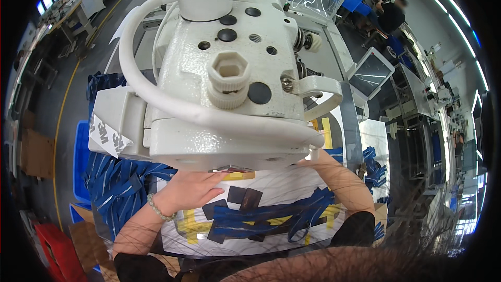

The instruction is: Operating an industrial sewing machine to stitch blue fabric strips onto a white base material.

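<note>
A white sewing machine head (pixel 229 68) fills the middle of the view, and both hands reach under its near edge. The left hand (pixel 190 189) lies flat, fingers stretched out on the white work surface (pixel 282 183), their tips hidden beneath the machine. Just right of it lie dark blue straps (pixel 271 214) and small dark patches (pixel 244 197), close to the palm but apart from the fingers. The right hand (pixel 326 164) is mostly hidden, so its fingers cannot be judged. More blue straps (pixel 120 183) are heaped at left.

one sewing machine (pixel 224 73); two hands (pixel 190 190)
</note>
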`<state>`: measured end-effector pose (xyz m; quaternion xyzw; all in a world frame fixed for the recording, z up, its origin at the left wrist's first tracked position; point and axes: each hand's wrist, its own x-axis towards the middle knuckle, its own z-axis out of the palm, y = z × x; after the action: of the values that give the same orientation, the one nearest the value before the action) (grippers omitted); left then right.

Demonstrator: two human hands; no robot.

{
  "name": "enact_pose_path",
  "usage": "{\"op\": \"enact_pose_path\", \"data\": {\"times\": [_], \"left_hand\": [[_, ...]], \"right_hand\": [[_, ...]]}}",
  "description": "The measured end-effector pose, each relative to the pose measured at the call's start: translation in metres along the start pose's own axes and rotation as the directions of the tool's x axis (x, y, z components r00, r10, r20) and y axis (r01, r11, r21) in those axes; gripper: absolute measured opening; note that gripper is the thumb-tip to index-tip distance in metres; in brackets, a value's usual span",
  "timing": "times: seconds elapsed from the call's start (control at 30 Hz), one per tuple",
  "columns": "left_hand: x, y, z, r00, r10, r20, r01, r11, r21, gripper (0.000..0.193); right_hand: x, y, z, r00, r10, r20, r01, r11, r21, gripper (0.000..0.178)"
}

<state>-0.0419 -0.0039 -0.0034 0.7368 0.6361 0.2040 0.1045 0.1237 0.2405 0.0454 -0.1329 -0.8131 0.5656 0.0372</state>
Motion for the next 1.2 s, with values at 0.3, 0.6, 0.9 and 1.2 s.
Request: {"op": "enact_pose_path", "data": {"times": [0.3, 0.6, 0.9, 1.2], "left_hand": [[-0.004, 0.003, -0.001, 0.998, -0.058, -0.002, 0.058, 0.998, -0.038, 0.033], [-0.003, -0.003, 0.002, 0.999, -0.007, -0.041, 0.005, 0.998, -0.055, 0.030], [-0.009, -0.008, 0.015, 0.990, -0.098, -0.099, 0.055, 0.928, -0.367, 0.024], [-0.010, -0.003, 0.003, 0.993, 0.030, -0.112, -0.038, 0.997, -0.068, 0.022]], "right_hand": [[-0.041, 0.015, 0.021, 0.884, -0.418, 0.207, 0.436, 0.584, -0.685, 0.026], [-0.050, 0.046, 0.018, 0.902, -0.398, 0.170, 0.405, 0.639, -0.654, 0.037], [-0.060, 0.053, 0.014, 0.961, 0.017, 0.278, 0.188, 0.695, -0.694, 0.052], [-0.070, 0.074, 0.015, 0.945, -0.223, 0.241, 0.309, 0.353, -0.883, 0.031]]}}
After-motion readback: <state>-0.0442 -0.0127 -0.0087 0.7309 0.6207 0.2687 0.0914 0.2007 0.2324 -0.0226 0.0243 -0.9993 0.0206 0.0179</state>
